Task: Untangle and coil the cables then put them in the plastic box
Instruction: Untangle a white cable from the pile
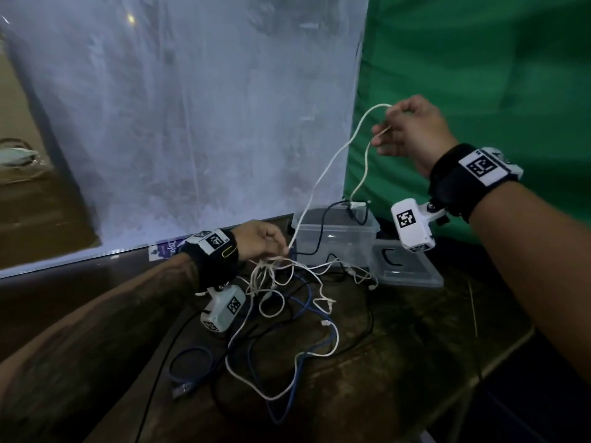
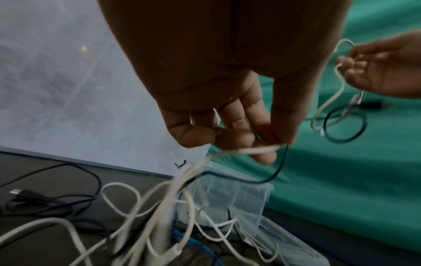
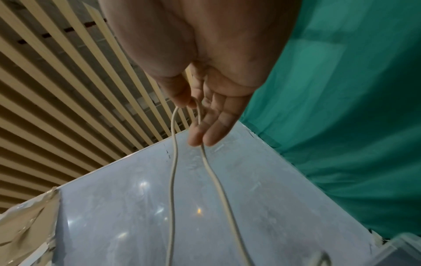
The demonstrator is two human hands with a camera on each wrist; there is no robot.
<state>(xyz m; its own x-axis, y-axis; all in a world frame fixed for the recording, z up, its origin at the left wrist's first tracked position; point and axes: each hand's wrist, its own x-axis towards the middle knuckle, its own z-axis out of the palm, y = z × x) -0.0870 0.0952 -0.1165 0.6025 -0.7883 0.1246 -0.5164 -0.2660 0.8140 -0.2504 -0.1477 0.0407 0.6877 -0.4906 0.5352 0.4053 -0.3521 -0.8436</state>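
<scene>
Head view: early untangling, nothing coiled.
Right hand (image 1: 412, 129) and left hand (image 1: 260, 239) fingers pinch a white cable (image 1: 323, 177) above the tangle (image 1: 287, 314); plastic box (image 1: 335, 238) holds one dark cable.

In the left wrist view the white cables (image 2: 159, 207) at lower centre are smearing into blur, their ends running off the bottom edge. The plastic box (image 3: 401, 252) is showing only a corner at the right wrist view's lower right.
</scene>
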